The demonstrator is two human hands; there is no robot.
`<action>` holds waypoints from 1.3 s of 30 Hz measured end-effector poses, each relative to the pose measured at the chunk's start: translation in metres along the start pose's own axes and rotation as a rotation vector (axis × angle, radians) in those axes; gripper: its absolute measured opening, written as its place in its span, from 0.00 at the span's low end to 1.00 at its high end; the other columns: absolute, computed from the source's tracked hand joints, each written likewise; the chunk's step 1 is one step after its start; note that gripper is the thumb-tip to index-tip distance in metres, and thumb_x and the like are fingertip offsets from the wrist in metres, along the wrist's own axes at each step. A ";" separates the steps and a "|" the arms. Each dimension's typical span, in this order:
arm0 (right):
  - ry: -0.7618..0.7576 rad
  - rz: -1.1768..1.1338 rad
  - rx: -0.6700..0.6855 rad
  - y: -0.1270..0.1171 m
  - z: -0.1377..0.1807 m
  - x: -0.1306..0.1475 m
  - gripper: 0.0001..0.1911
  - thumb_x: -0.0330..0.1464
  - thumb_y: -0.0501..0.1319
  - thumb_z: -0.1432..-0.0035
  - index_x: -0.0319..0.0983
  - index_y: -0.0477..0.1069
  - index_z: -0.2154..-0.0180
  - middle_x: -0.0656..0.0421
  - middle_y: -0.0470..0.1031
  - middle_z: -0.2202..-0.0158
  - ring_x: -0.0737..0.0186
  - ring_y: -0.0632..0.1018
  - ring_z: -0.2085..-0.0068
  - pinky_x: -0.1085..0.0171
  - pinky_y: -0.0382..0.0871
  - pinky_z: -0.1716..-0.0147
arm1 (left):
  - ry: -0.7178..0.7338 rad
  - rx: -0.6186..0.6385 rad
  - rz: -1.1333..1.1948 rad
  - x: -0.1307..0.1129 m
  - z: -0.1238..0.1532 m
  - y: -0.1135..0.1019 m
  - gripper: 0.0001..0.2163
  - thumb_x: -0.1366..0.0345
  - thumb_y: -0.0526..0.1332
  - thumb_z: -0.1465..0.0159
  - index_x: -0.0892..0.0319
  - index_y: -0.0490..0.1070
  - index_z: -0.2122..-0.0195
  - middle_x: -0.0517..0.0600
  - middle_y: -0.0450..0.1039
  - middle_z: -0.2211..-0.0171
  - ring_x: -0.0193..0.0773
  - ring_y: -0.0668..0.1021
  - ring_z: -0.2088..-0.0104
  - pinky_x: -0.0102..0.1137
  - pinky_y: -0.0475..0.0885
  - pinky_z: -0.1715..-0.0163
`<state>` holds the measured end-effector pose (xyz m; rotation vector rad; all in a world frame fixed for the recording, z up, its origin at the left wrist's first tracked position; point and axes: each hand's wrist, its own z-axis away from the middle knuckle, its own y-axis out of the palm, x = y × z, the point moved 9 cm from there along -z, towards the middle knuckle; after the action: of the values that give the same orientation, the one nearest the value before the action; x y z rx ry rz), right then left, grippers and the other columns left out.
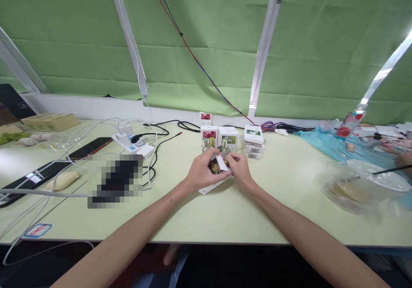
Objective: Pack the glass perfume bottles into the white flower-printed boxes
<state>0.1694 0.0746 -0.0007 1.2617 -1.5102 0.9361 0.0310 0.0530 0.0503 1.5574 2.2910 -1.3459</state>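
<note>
Near the middle of the table, my left hand [204, 170] is closed around a small white box [210, 188] with its flap raised. Dark and gold-brown contents [215, 166] show beside the flap, but I cannot make out what they are. My right hand [240, 170] pinches at the right side of the same box, its fingertips partly hidden. Just behind my hands stand small glass bottles with gold and silver caps [211, 141]. White boxes with pink flower pictures [209, 132] and a white box with a green picture [228, 136] stand behind the bottles.
A stack of white boxes [253, 134] is right of my hands. Further right are a lidded plastic bowl [349, 191] with a black straw and a blue plastic sheet [322, 146]. Left lie a power strip [124, 140], tangled cables, a phone [90, 147] and a brown carton [49, 122].
</note>
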 end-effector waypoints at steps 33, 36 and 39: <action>0.044 -0.015 0.062 0.006 -0.001 0.002 0.12 0.36 0.60 0.55 0.40 0.63 0.85 0.65 0.59 0.84 0.68 0.59 0.77 0.66 0.52 0.77 | 0.003 0.003 -0.015 0.002 0.000 0.000 0.22 0.50 0.69 0.46 0.56 0.66 0.57 0.43 0.70 0.73 0.34 0.72 0.73 0.28 0.64 0.73; 0.031 0.003 0.062 0.006 -0.001 0.003 0.13 0.37 0.60 0.55 0.39 0.64 0.85 0.64 0.62 0.83 0.67 0.61 0.77 0.66 0.53 0.76 | 0.006 0.002 -0.022 0.002 0.000 0.000 0.23 0.49 0.69 0.46 0.56 0.66 0.57 0.42 0.70 0.73 0.34 0.72 0.74 0.28 0.64 0.73; 0.024 0.006 0.052 0.006 -0.001 0.004 0.14 0.38 0.61 0.54 0.40 0.64 0.85 0.64 0.62 0.84 0.67 0.61 0.77 0.65 0.53 0.77 | 0.005 -0.003 -0.020 0.001 0.000 0.000 0.22 0.50 0.69 0.46 0.56 0.66 0.57 0.42 0.69 0.74 0.33 0.71 0.74 0.28 0.64 0.73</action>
<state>0.1637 0.0761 0.0032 1.2789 -1.4798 0.9963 0.0302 0.0540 0.0502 1.5426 2.3172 -1.3439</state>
